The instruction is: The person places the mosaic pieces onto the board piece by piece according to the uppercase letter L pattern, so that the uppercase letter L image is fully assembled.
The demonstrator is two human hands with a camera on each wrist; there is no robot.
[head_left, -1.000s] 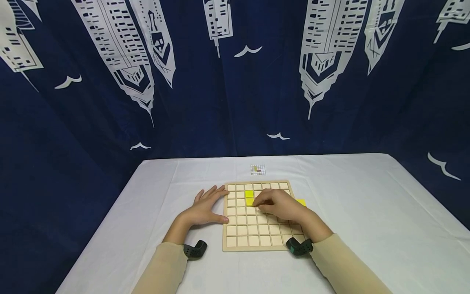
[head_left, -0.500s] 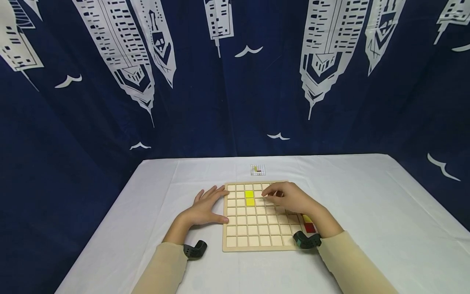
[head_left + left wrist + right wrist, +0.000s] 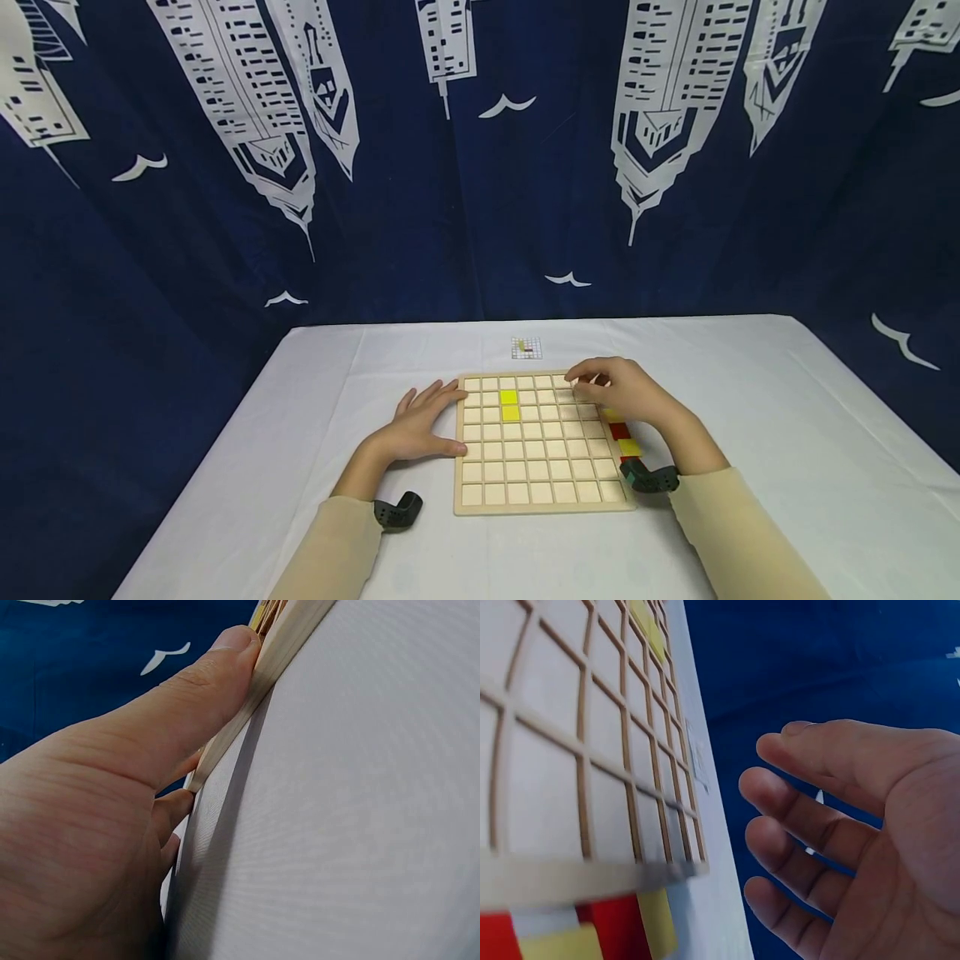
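Beige sleeves (image 3: 330, 550) cover your forearms at the near side of the bench (image 3: 225, 483), which is spread with white cloth, and a black wrist camera (image 3: 400, 510) sits beyond each cuff. Ahead of them lies the wooden grid board (image 3: 547, 508), flat, its ridges dividing the surface into square cells. Just beside its right edge runs a row of alternating coloured tiles; from near to far, you see a red tile (image 3: 628, 457) partly hidden by your right wrist camera (image 3: 649, 478), a yellow tile (image 3: 630, 448), a second red tile (image 3: 619, 431) and a second yellow tile (image 3: 612, 415), the last partly covered by your right hand (image 3: 622, 392). Your left hand (image 3: 420, 427) steadies the left edge of the board, fingers spread, the thumb touching the rim nearer to you and a fingertip touching it farther up. Two yellow squares (image 3: 510, 406) occupy adjoining cells of the third column from the left, in the second and third rows from the far edge. Over the far right corner, your right hand hovers with its fingers loosely bent and spaced apart. Beyond the board, a small printed card (image 3: 527, 347) shows a grid with coloured cells. Behind the bench hangs a navy curtain (image 3: 465, 208) printed with white inverted towers and birds.
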